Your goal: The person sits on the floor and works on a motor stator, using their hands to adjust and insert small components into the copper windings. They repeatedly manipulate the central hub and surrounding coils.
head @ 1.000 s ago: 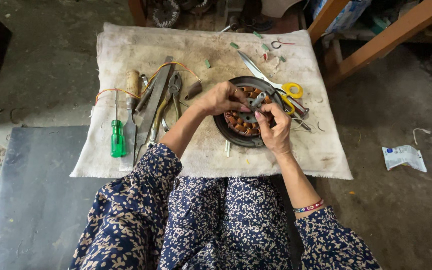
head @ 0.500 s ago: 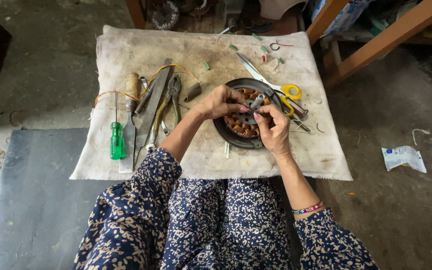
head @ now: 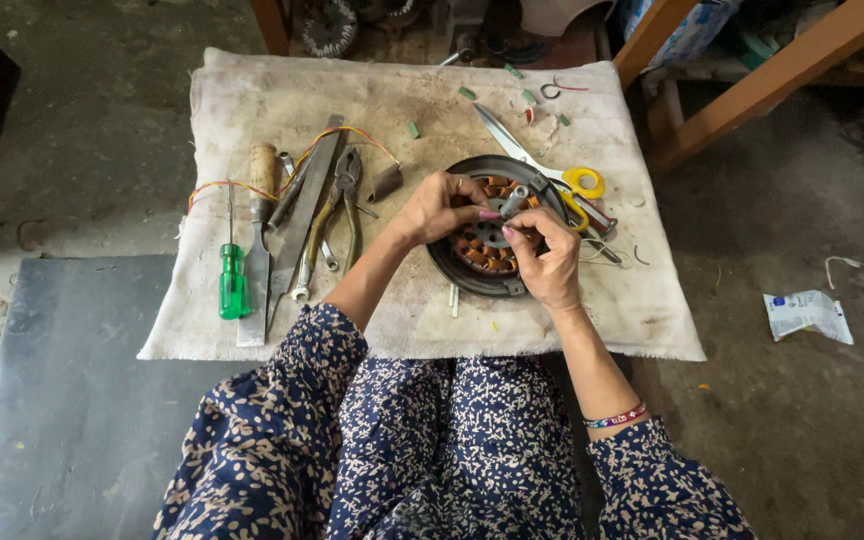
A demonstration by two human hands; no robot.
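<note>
Both hands, left hand and right hand, pinch at copper coils inside the round dark stator, fingertips nearly touching, scissors just beyond.

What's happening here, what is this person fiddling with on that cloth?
A person sits over a dirty white cloth on the floor, both hands on a round motor stator with copper windings. The left hand steadies its rim while the right hand pinches something small at the coils. Yellow-handled scissors lie just beyond it; pliers, a file and a green screwdriver lie to the left.
</note>
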